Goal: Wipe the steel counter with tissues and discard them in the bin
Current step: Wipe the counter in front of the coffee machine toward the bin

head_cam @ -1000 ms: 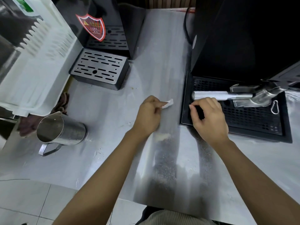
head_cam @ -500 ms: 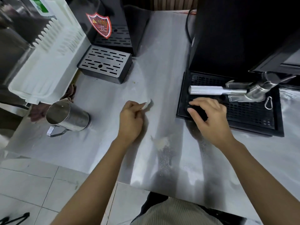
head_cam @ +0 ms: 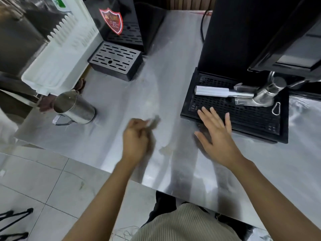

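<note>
The steel counter (head_cam: 161,80) runs across the middle of the head view, with a pale smear near its front edge. My left hand (head_cam: 136,140) is closed into a fist over the counter's middle, pinching a small white tissue (head_cam: 152,121) that pokes out past the fingers; hand and tissue are motion-blurred. My right hand (head_cam: 216,134) is flat with fingers spread, its fingertips on the front-left edge of the black drip tray (head_cam: 260,122). No bin is in view.
A steel pitcher (head_cam: 73,107) stands at the counter's left edge. A white rack (head_cam: 57,61) overhangs the left end. A black machine with a slotted tray (head_cam: 116,60) stands at the back, a portafilter (head_cam: 231,93) lies on the right tray. Tiled floor lies below.
My left hand has moved leftward and toward me across the counter with the tissue. My right hand has uncurled from a loose grip on the tray edge to a flat, spread palm.
</note>
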### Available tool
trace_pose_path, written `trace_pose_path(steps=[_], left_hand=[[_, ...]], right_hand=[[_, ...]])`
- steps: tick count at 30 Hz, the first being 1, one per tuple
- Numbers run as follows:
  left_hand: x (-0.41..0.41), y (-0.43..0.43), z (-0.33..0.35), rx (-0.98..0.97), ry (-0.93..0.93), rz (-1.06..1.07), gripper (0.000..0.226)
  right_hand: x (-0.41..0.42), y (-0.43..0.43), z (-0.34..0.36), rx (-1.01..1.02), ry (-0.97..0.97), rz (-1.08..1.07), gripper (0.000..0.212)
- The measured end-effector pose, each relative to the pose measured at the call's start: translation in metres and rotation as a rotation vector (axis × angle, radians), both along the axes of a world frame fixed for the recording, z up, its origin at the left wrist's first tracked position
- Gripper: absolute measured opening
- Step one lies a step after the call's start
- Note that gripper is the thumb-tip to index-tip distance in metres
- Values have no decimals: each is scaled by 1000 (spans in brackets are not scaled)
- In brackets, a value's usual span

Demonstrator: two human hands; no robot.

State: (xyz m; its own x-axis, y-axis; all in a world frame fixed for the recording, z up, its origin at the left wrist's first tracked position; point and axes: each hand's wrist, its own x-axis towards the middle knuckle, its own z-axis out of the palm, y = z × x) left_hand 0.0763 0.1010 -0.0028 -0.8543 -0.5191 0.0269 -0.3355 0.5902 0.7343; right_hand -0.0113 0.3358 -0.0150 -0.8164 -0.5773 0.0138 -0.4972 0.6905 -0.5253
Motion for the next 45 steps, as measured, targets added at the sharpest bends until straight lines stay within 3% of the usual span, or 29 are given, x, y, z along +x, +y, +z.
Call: trace_pose_path(steps=[4,12,14,17,19,24,28,31,34,40,45], left_hand=[[-4,-31,-20,-159,-84,74,38],[49,61,-24,-35,-10,-240,45],[45,46,-19,29,3,-165,40],[35,1,-13,-50,-4,113,33],[35,-20,-18,-94,-43,184,34],[50,18,-32,-152,-16,45,38],[65,66,-24,-2,12,-124,41],[72,40,-17,94,19,100,36],[82,-2,-18,-20,-3,342,33],[94,45,-28,-99,17,235,34],[92,114,-24,15,45,116,37]], right_hand=[[4,6,-3,63,25,31,66],[-1,7,-3,30,-21,59,68],[0,7,-3,35,-16,62,68],[0,8,-4,36,-12,69,68],[0,8,-4,33,-14,71,69],[0,8,-4,42,-14,73,69],[-1,9,-3,42,-35,91,72],[-1,12,3,20,-78,107,73],[4,22,6,33,-66,83,73],[16,56,8,188,-11,-18,75],[18,73,9,202,-29,16,76]])
